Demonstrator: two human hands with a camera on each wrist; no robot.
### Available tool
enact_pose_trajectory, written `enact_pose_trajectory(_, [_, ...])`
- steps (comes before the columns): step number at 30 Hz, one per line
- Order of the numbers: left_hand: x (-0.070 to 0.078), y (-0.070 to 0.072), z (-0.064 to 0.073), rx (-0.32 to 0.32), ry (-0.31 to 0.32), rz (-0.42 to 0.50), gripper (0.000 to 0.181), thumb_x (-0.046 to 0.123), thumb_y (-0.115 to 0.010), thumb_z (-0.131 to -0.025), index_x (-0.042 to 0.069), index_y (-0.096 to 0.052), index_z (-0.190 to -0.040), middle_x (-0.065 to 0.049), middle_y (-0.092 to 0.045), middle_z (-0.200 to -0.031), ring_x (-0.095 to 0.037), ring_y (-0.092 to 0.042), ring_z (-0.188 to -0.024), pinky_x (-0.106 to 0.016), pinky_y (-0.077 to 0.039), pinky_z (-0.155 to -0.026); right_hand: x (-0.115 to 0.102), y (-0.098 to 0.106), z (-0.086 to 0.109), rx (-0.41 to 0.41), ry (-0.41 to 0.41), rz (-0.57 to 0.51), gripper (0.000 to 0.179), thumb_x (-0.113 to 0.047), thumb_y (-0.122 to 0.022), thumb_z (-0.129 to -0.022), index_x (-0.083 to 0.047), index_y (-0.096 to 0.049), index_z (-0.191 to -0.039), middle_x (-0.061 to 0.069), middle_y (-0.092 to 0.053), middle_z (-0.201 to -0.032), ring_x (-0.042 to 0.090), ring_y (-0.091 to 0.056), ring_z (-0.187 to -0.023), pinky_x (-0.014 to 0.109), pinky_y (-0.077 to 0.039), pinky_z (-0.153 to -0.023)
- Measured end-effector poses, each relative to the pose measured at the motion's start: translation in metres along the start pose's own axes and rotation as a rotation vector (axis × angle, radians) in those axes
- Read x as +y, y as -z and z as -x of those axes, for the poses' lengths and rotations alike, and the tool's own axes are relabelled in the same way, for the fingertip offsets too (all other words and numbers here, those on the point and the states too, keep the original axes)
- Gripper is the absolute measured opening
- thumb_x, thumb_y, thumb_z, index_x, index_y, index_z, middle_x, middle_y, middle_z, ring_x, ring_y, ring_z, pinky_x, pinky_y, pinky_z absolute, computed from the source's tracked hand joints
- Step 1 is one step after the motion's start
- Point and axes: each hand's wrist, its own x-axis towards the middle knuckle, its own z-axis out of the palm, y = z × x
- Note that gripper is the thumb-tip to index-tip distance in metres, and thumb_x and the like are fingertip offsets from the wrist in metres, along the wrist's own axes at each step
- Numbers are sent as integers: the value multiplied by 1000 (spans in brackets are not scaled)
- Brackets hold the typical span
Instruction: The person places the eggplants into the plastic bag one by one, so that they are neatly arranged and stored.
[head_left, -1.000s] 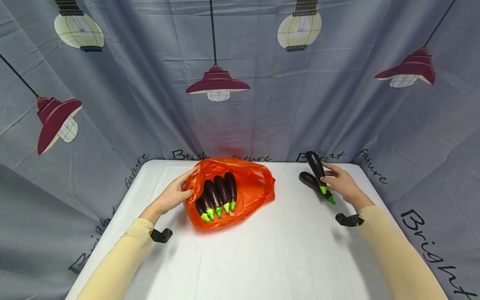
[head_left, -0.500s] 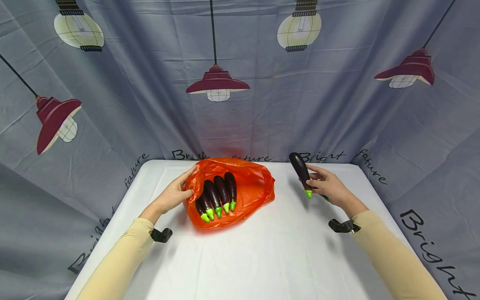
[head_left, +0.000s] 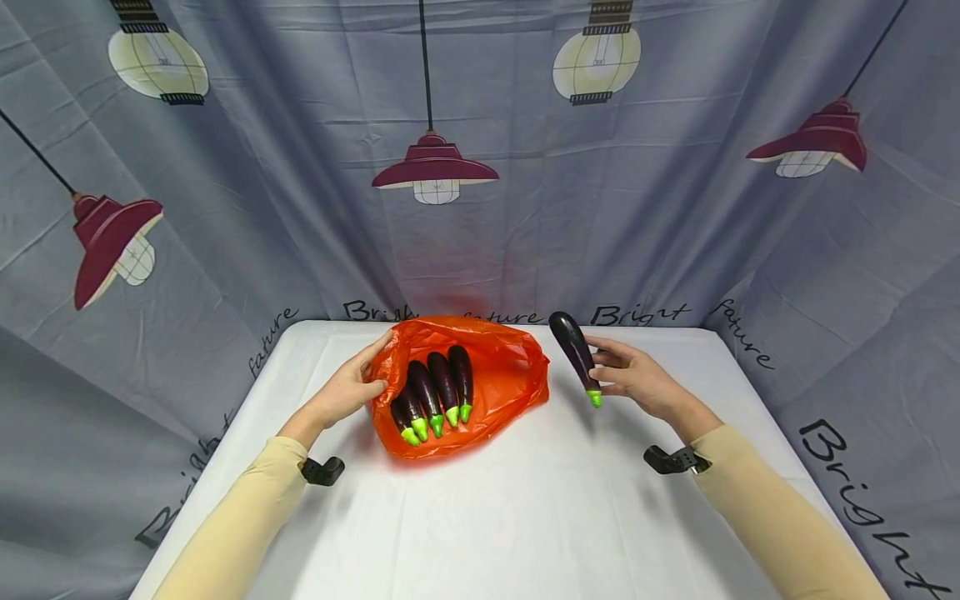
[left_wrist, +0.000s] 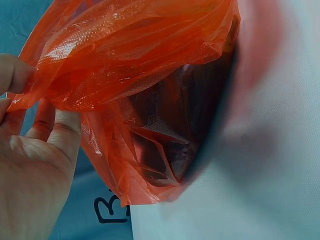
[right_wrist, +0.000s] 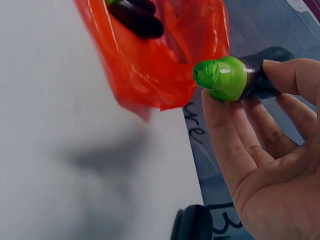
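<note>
An orange plastic bag [head_left: 510,379] lies with its mouth facing the person, and several dark purple eggplants [head_left: 444,383] with green stems rest inside. My left hand [head_left: 348,387] pinches the bag's left rim; in the left wrist view the thumb is on one side of the film [left_wrist: 115,55], fingers on the other. To the right of the bag, my right hand [head_left: 645,383] holds one eggplant [head_left: 573,346] between thumb and fingers, tilted, green stem toward the person. The right wrist view shows that stem [right_wrist: 220,77] close to the camera.
The white table [head_left: 510,517] carries everything. At the bottom of the right wrist view is the dark rounded end of another eggplant [right_wrist: 192,222], hidden behind the right hand in the head view. A grey printed curtain [head_left: 480,258] closes off the back and sides.
The right hand has moved left toward the bag with its eggplant, away from the other one, which the hand now covers in the head view. The left hand and bag stay put.
</note>
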Motion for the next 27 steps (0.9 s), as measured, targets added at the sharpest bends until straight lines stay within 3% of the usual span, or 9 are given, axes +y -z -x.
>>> enact_pose_trajectory(8, [2, 0, 1, -5, 4, 14, 88, -11, -53, -94, 28, -20, -165, -3, -22, -168, -29, -30, -148, -20, -46, -96, -2, -12, -1, -60, -19, 16, 75, -8, -72, -94, -10, -36, -160, 30, -45, -147, 27, -64, -116, 48, -55, -93])
enact_pose_trajectory(23, [1, -1, 0, -5, -3, 19, 87, -11, -53, -94, 28, -21, -165, -3, -22, -169, -30, -31, -147, -21, -47, -95, 4, -42, -8, -175, -32, -17, 73, -8, -74, -93, -10, -40, -158, 23, -57, -139, 38, -67, -110, 50, -55, -92])
enact_pose_trajectory(27, [1, -1, 0, -5, -8, 7, 87, -11, -54, -94, 28, -21, -165, -2, -22, -168, -28, -29, -148, -20, -46, -97, 8, -50, -13, -201, -39, -22, 72, -8, -72, -94, -10, -39, -158, 25, -54, -141, 33, -67, -111, 50, -54, -93])
